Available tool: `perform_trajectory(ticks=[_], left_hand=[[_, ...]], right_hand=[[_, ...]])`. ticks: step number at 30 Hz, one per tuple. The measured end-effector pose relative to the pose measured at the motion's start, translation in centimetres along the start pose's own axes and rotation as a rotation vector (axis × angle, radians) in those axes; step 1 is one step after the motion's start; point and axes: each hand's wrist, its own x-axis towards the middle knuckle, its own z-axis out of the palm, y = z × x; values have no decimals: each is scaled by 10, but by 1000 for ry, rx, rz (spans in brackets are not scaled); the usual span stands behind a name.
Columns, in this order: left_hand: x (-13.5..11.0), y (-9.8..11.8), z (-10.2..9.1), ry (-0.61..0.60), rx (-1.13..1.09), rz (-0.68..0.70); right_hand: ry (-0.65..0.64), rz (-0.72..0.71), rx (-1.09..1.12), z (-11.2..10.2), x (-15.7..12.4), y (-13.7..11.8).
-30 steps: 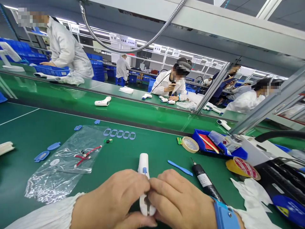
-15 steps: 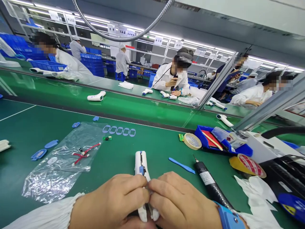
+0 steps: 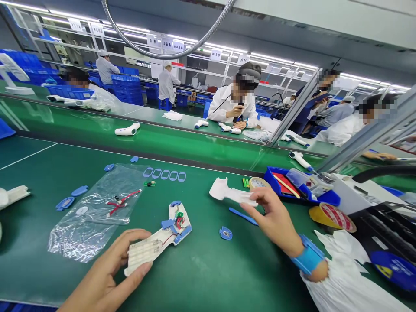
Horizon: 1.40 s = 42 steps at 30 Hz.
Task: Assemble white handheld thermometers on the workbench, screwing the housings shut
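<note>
My left hand (image 3: 107,277) grips one white half-shell of a thermometer (image 3: 159,240) by its handle, inside facing up, with red wires and blue parts showing at its head. My right hand (image 3: 274,219) reaches out over the green mat (image 3: 201,277) and pinches the other white half-shell (image 3: 227,193), holding it just above the mat. A small blue part (image 3: 225,233) lies on the mat between the two hands. A blue strap is round my right wrist.
A clear bag (image 3: 94,212) with red wires lies at left, blue parts beside it. A blue pry tool (image 3: 238,213), tape rolls (image 3: 331,216), a blue tray (image 3: 292,184) and white cloth (image 3: 344,277) are at right. Thermometers (image 3: 127,129) ride the belt; other people work beyond.
The closed thermometer that both hands gripped has come apart into two half-shells. My right hand moved away to the right with one half; my left keeps the other. A small blue part now lies on the mat.
</note>
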Motion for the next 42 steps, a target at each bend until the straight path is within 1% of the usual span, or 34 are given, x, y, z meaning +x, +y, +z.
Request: perform_trajectory(ticks=[2,4,7,10,12,14,16,18,20,21,23,25,26,27,30,32,33,35,36,37,38,40,42], left_hand=[[-3,-3,1,-60,-39,-91],[-1,-8,-3,-126,-69,-157],[13,-15,-14,-252,-94,-194],[29,-14,-21,-348,-125,-213],[39,-8,-23,-416,-141,-233],[48,1,-22,-472,-108,-214],[58,9,-20,-481,-35,-137],[66,15,-15,-462,43,-47],[70,19,-9,-446,107,2],[70,19,-7,-443,131,12],[67,20,-2,-438,167,25],[61,18,0,-426,193,45],[58,17,0,-412,205,63],[55,16,0,-394,216,84],[48,16,1,-350,250,175],[45,19,4,-360,263,248],[45,21,7,-384,265,278],[44,26,13,-450,264,314],[44,29,16,-481,264,322],[44,30,19,-504,264,329],[44,31,21,-522,264,333],[45,29,24,-546,262,335],[46,25,26,-558,266,341]], right_hand=[[-117,156,66,3,0,13],[-237,233,93,-1,-4,21],[-342,210,33,-22,-14,20],[-414,166,-117,-55,-28,14],[-449,73,-280,-77,-39,14],[-475,-110,-502,-94,-50,20],[-504,-336,-730,-104,-60,28],[-553,-540,-872,-105,-66,35],[-611,-677,-899,-103,-70,40],[-636,-721,-882,-101,-72,42],[-655,-762,-822,-100,-75,46],[-606,-737,-716,-100,-78,48],[-548,-689,-639,-101,-80,47],[-454,-613,-557,-101,-81,45],[-64,-307,-286,-96,-79,26],[193,-161,-5,-86,-69,4],[305,-126,175,-78,-61,-10],[523,-112,517,-60,-43,-37],[611,-108,613,-51,-33,-50],[652,-74,682,-41,-24,-62],[630,-44,749,-32,-15,-73],[536,8,868,-15,-1,-90],[437,23,964,1,9,-102]])
